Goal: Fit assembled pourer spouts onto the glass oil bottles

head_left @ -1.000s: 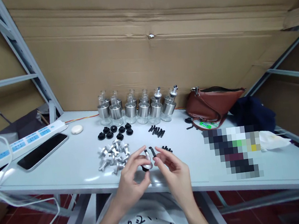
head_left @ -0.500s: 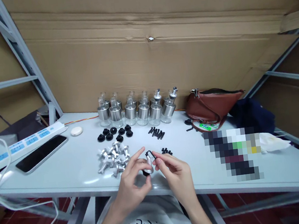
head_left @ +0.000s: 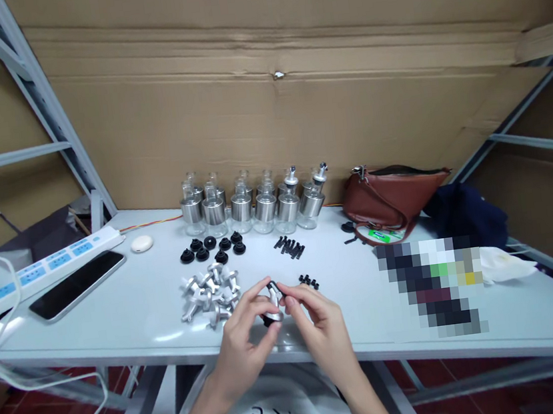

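My left hand (head_left: pixel 245 338) pinches a small silver pourer cap (head_left: pixel 271 303) with a black underside, just above the near edge of the white table (head_left: pixel 132 305). My right hand (head_left: pixel 316 326) is closed in a pinch on a tiny black piece at the top of that cap; the fingertips of both hands meet there. A heap of several silver pourer caps (head_left: pixel 210 292) lies just left of my left hand. Small black pieces (head_left: pixel 308 280) sit just beyond my right hand.
A row of several glass bottles with metal bands (head_left: pixel 250 203) stands at the back; two carry pourers. Black rubber stoppers (head_left: pixel 212 246) and black sticks (head_left: pixel 289 246) lie before them. A phone (head_left: pixel 77 284), power strip (head_left: pixel 41 264) and brown bag (head_left: pixel 389 201) flank them.
My right hand has brought the small black piece leftward onto the top of the silver cap held by my left hand; the two hands now touch.
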Available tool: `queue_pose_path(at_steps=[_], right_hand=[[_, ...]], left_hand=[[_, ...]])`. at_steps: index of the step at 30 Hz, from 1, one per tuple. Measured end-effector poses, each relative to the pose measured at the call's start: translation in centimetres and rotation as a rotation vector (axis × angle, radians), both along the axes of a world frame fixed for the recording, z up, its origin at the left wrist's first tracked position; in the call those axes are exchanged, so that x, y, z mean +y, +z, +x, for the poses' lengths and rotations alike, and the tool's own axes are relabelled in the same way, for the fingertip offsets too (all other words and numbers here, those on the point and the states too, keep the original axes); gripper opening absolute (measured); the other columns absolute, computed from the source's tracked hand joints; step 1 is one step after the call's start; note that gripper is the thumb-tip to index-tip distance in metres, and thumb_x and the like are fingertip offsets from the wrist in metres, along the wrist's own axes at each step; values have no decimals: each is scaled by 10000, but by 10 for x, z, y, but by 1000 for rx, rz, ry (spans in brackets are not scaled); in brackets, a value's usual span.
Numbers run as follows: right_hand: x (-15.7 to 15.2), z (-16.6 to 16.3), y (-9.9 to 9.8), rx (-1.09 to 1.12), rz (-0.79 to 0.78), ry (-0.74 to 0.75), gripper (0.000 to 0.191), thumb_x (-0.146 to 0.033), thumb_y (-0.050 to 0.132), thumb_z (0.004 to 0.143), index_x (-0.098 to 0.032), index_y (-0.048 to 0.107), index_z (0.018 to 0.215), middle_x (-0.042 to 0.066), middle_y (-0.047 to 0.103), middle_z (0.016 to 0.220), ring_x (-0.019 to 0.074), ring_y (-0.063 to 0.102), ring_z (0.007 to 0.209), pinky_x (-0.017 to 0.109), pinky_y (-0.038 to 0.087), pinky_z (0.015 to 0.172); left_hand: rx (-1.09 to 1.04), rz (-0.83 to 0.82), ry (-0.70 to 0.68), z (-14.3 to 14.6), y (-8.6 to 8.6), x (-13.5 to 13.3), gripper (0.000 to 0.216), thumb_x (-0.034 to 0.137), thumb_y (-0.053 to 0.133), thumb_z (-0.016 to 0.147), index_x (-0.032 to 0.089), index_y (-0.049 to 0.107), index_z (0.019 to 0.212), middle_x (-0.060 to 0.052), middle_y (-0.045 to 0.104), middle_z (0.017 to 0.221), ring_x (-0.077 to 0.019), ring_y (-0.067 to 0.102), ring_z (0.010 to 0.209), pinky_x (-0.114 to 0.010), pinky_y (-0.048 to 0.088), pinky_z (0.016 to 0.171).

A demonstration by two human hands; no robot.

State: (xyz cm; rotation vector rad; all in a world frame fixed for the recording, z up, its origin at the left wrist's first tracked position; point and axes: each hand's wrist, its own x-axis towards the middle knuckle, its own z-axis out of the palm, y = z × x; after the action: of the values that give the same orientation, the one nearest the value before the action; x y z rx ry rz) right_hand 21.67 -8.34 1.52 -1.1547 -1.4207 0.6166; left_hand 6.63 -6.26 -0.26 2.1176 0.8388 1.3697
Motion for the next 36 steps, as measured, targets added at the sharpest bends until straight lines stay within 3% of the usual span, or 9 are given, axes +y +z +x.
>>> queue_pose_path(at_steps=[5, 12, 15, 23, 30, 36], right_hand=[[-1, 1, -3, -34, 50, 72, 265, -225, 559, 885, -228, 669, 1126, 47, 645, 864, 154, 603, 799, 277, 502, 741], [1, 0, -7, -20, 14, 77, 263, -241, 545, 896, -219, 671, 1126, 57, 656, 888, 158, 608, 810, 270, 502, 735], [1, 0, -7, 9, 11, 63, 256, -254, 538, 899, -216, 691, 1100, 62, 666, 880, 161, 617, 797, 269, 504, 718], [0, -4, -10, 35, 32, 79, 268, -246, 562, 882, -235, 675, 1126, 37, 634, 832, 153, 603, 778, 274, 503, 731], [0, -8, -14, 42, 29, -44, 239, -245, 563, 881, -222, 708, 1070, 60, 677, 867, 165, 623, 782, 278, 512, 709], [-2, -8, -11, 5, 36, -37, 246, -238, 548, 891, -216, 700, 1082, 66, 679, 878, 163, 628, 782, 274, 516, 703]], left_hand=[[-32, -22, 21, 0, 0, -1, 106, 153, 549, 871, 198, 600, 952, -131, 578, 1293, -228, 593, 1154, -370, 507, 945], [-34, -57, -11, 0, 1, 1, 91, 148, 556, 873, 205, 599, 929, -89, 668, 1104, -229, 496, 1273, -375, 483, 979], [-47, -40, -32, 0, 1, 1, 86, 138, 579, 858, 204, 609, 904, -80, 667, 1024, -230, 525, 1232, -368, 503, 947], [-120, -85, 7, -1, -1, 1, 88, 143, 617, 830, 204, 651, 885, -87, 576, 1136, -179, 656, 947, -348, 540, 879], [-124, -82, -20, 0, -1, 0, 99, 144, 590, 846, 201, 621, 920, -108, 567, 1254, -178, 646, 965, -353, 534, 889], [-117, -96, -16, 0, -1, -2, 90, 165, 572, 863, 196, 614, 936, -125, 559, 1305, -186, 646, 986, -365, 527, 904]])
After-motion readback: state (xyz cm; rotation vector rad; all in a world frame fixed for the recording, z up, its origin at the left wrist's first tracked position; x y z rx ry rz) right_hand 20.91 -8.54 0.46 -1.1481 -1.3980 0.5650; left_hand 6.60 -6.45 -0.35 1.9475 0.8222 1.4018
